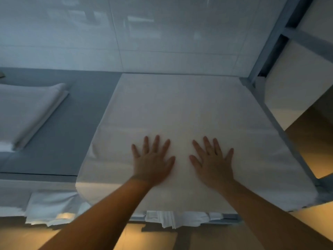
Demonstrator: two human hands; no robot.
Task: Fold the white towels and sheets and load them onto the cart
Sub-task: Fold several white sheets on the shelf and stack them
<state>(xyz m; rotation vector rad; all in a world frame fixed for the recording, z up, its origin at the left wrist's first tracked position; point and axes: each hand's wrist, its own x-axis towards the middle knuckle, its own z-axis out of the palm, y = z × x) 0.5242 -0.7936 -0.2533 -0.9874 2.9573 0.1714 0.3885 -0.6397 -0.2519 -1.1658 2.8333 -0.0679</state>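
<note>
While one folded towel (30,109) already lies on the desk (72,123), both hands, left (153,163) and right (213,164), press flat, fingers spread, on the half-folded sheet (180,109); loading remains.

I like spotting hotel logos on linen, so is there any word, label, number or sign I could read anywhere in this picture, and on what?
None: no readable text shows.
The white sheet under the left hand and right hand looks plain.
The folded stack on the grey table shows no tag.
The glossy wall carries only blurred reflections.
</note>
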